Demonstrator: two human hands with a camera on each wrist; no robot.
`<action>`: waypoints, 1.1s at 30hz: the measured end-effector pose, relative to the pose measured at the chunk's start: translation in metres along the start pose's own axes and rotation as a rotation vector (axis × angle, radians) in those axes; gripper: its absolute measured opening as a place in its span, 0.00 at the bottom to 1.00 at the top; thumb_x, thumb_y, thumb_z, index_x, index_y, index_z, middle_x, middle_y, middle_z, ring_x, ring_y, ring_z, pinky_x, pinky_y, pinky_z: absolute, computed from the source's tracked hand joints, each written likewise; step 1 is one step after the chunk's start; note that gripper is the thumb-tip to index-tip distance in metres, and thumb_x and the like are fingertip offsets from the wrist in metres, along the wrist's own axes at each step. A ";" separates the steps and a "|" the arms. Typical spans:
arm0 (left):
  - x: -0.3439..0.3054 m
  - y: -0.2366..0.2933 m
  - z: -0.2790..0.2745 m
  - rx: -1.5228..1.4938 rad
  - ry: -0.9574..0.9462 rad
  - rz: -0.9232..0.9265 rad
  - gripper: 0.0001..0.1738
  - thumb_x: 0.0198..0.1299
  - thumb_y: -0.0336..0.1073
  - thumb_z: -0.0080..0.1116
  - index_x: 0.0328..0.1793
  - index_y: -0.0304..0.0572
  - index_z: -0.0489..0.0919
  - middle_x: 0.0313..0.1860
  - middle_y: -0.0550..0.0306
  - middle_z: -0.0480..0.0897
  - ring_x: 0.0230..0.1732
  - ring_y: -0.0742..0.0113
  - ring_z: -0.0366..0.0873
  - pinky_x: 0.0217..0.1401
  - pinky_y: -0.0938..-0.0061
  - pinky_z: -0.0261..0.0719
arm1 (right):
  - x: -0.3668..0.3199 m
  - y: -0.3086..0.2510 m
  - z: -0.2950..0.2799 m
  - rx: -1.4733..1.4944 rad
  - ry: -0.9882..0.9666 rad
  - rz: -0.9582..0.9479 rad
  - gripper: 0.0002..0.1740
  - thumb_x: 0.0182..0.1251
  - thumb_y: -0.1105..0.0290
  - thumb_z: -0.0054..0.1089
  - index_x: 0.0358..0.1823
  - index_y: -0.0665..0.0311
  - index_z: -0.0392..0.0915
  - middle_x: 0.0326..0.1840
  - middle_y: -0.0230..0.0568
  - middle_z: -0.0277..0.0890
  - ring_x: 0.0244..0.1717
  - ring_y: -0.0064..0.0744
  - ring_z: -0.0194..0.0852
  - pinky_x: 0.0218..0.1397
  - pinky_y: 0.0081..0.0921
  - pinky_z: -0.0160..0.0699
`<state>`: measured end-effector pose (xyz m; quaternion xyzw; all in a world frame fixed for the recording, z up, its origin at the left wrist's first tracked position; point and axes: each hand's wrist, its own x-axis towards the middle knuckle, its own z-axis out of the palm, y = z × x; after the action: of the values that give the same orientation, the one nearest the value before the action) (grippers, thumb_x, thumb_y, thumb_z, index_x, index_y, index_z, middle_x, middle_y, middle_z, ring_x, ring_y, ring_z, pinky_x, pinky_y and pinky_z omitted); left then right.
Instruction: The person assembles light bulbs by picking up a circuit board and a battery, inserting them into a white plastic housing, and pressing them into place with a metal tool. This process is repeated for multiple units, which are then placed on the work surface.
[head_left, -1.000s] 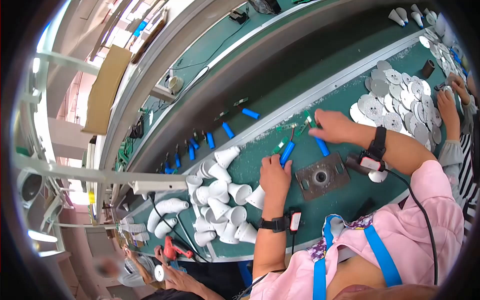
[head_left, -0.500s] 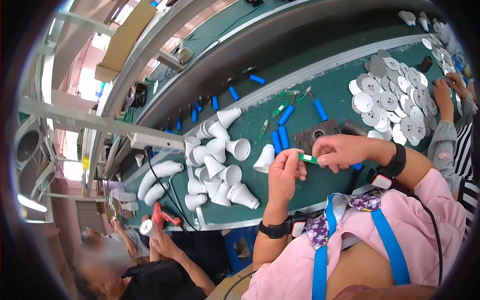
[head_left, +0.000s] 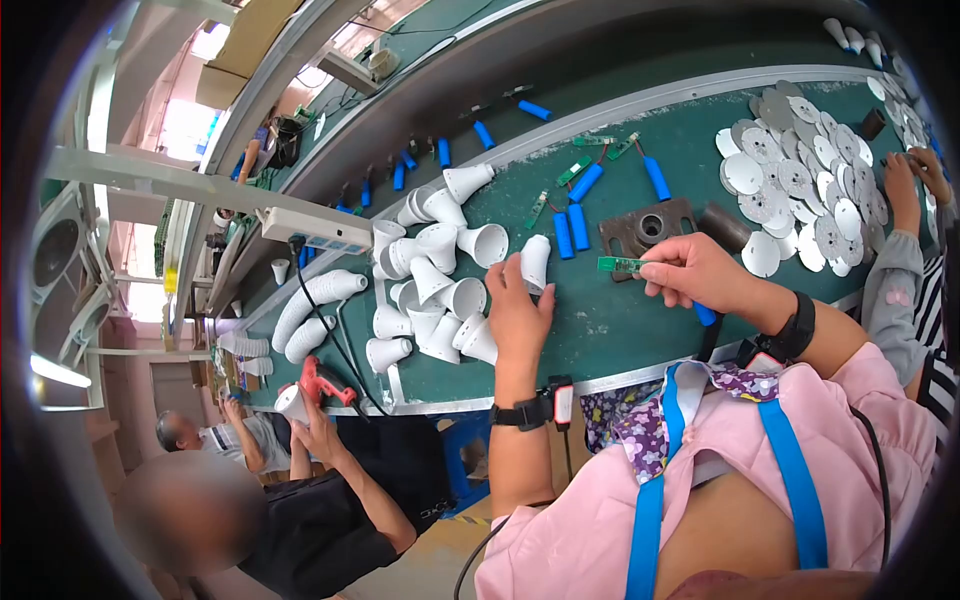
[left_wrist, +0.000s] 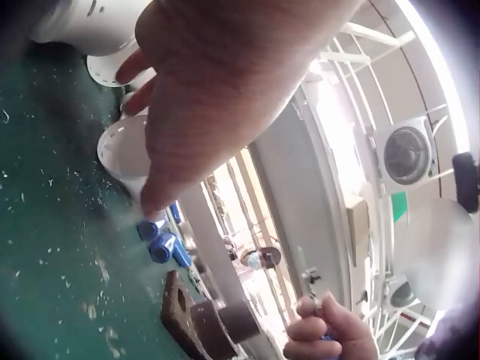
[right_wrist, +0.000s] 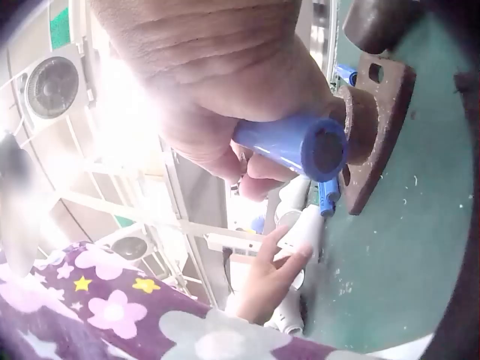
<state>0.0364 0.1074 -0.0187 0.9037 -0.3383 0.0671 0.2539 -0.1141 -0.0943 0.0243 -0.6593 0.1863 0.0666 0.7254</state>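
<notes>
My right hand [head_left: 695, 275] pinches a small green circuit board [head_left: 620, 264] between thumb and finger. A blue cylindrical battery [right_wrist: 296, 146] lies under the same hand's palm, its dark end showing in the right wrist view. Spread fingers mark my left hand [head_left: 520, 315], which is beside a lone white cone-shaped lamp housing [head_left: 535, 262]; the fingertips and thumb are right at its side. Just beyond the right hand sits a brown metal plate with a round socket [head_left: 625, 232]. Next to it lies a dark metal cylinder [head_left: 724, 228].
White lamp housings [head_left: 436, 245] are heaped to the left. Several blue batteries [head_left: 579, 228] with green boards lie behind the plate. Round discs [head_left: 742, 173] are piled at the right. A person [head_left: 310, 510] holding a white housing sits at the left; another's hands [head_left: 902, 190] work at the far right.
Both hands came back from the batteries with a circuit board between them. The left hand then let go and moved left to the lone housing; the right hand keeps the board.
</notes>
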 end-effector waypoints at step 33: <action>-0.020 0.044 0.018 -0.411 -0.251 0.390 0.24 0.40 0.26 0.66 0.48 0.40 0.75 0.52 0.52 0.72 0.49 0.59 0.69 0.52 0.68 0.68 | 0.007 0.024 -0.012 -0.342 -0.126 0.088 0.11 0.56 0.66 0.51 0.33 0.64 0.79 0.19 0.33 0.73 0.20 0.22 0.70 0.22 0.21 0.67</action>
<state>-0.0084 0.0816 -0.0223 0.7527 -0.5404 -0.0674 0.3700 -0.1175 -0.1041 -0.0011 -0.7586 0.1551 0.1703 0.6095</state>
